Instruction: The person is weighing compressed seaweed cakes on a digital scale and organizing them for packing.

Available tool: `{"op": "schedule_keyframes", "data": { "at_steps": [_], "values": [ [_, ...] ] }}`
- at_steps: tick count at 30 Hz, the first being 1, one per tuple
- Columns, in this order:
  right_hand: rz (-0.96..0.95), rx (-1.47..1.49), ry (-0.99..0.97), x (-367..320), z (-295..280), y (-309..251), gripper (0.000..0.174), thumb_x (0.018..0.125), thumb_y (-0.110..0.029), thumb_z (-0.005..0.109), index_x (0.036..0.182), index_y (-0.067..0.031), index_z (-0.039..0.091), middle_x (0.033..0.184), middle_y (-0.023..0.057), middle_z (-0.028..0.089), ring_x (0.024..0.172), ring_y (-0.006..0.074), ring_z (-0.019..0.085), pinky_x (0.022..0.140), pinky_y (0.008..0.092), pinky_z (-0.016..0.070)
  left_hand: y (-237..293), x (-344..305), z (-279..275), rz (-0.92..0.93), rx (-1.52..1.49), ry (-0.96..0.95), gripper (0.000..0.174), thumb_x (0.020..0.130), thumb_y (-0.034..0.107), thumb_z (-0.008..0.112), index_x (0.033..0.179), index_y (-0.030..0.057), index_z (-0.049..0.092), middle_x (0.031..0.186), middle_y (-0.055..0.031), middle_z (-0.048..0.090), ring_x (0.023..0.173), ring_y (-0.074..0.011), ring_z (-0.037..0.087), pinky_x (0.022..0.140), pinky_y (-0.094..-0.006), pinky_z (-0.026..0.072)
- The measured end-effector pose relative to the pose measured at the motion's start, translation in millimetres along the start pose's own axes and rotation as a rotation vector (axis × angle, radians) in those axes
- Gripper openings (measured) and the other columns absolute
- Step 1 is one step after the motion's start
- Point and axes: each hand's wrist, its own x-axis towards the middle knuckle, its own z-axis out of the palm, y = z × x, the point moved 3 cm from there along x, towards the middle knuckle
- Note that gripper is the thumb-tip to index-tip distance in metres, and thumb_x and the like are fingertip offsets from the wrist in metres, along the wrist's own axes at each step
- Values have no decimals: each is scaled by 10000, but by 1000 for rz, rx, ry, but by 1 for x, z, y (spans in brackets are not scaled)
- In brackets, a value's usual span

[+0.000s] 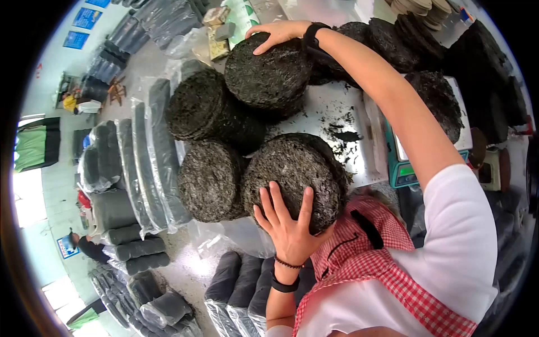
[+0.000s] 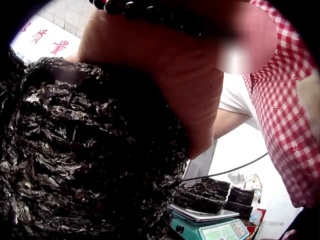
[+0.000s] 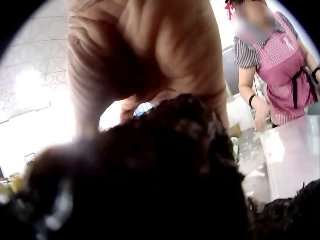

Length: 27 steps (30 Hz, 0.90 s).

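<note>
In the head view, my left hand [image 1: 292, 233], with a bead bracelet and a black band at its wrist, lies with spread, straight fingers on the face of a thick round stack of dried seaweed discs [image 1: 295, 163]. Higher up, my right hand [image 1: 281, 35] grips the top edge of another seaweed stack [image 1: 266, 73], its thumb bent over the face. The right wrist view has this hand arched over the dark edge of the stack [image 3: 165, 165]. Two more stacks lie beside these, one at the upper left [image 1: 193, 104] and one at the lower left [image 1: 208, 182].
A metal tabletop [image 1: 331, 106] carries loose seaweed scraps. A teal scale [image 1: 404, 171] bears more seaweed [image 1: 435, 104]. Long bagged rolls [image 1: 163, 151] line the left, others [image 1: 236, 281] stand below. Another person in a pink apron [image 3: 285, 75] stands across the table.
</note>
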Motion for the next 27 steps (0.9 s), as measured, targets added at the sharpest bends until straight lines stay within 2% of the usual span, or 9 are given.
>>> {"op": "schedule_keyframes", "data": {
  "at_steps": [4, 8, 10, 12, 14, 20, 22, 24, 27],
  "values": [
    [179, -12, 33, -39, 7, -13, 812, 788, -682, 606, 1406, -211, 370, 1376, 187, 473, 1269, 390, 451, 1023, 503, 388, -4, 2, 1, -21, -73, 2, 933, 606, 539, 785, 1428, 290, 422, 1499, -327, 207, 1366, -521, 214, 1041, -681, 151],
    [301, 124, 11, -91, 14, -36, 860, 821, -685, 562, 1430, -136, 302, 1329, 284, 480, 1210, 414, 506, 992, 485, 417, -1, 6, -2, -6, -41, -29, 909, 628, 571, 757, 1422, 269, 432, 1492, -328, 218, 1361, -523, 218, 1032, -682, 164],
    [247, 48, 131, -113, 25, -45, 840, 870, -670, 494, 1371, -21, 312, 1163, 339, 560, 1089, 439, 576, 898, 455, 472, 2, 8, -3, 10, 38, -35, 958, 602, 499, 789, 1433, 206, 413, 1499, -308, 219, 1373, -491, 221, 1039, -642, 186],
    [499, 219, 51, -129, 32, -53, 856, 878, -608, 522, 1414, 0, 245, 1200, 313, 557, 1027, 426, 613, 830, 451, 526, 3, 4, -5, 12, 66, -44, 978, 604, 498, 793, 1442, 184, 398, 1498, -309, 218, 1373, -496, 221, 1036, -645, 199],
    [518, 274, 75, -142, 38, -57, 841, 886, -603, 505, 1414, -5, 240, 1175, 298, 578, 958, 417, 640, 735, 442, 543, -1, -1, -4, 41, 68, -17, 1010, 608, 496, 801, 1450, 138, 374, 1500, -303, 217, 1378, -492, 215, 1036, -644, 212],
    [482, 261, 214, -162, 24, -77, 828, 891, -615, 486, 1460, -72, 226, 1141, 289, 586, 1079, 405, 587, 897, 475, 462, 11, -2, 2, 52, 125, -11, 1000, 632, 579, 769, 1457, 177, 373, 1495, -325, 206, 1380, -506, 198, 1021, -672, 197],
    [515, 149, 309, -222, -10, -119, 751, 915, -575, 474, 1457, -94, 279, 1166, 295, 567, 1110, 396, 572, 915, 468, 460, 18, 1, 0, 71, 129, -24, 1011, 627, 582, 774, 1460, 178, 366, 1501, -322, 190, 1385, -503, 188, 1011, -689, 199],
    [350, -11, 537, -280, -27, -110, 647, 929, -537, 468, 1400, -98, 403, 1196, 263, 565, 1128, 374, 560, 924, 456, 462, 24, 1, -2, 44, 195, -53, 1054, 609, 528, 797, 1474, 144, 333, 1511, -292, 188, 1397, -467, 175, 1038, -645, 199],
    [430, -339, 768, -398, -72, -78, 460, 924, -389, 562, 1255, -70, 549, 1180, 191, 586, 1091, 318, 574, 924, 392, 462, 24, 1, -4, 58, 189, -74, 1069, 615, 542, 792, 1487, 156, 310, 1521, -283, 166, 1402, -466, 158, 1039, -653, 186]
  ]
}}
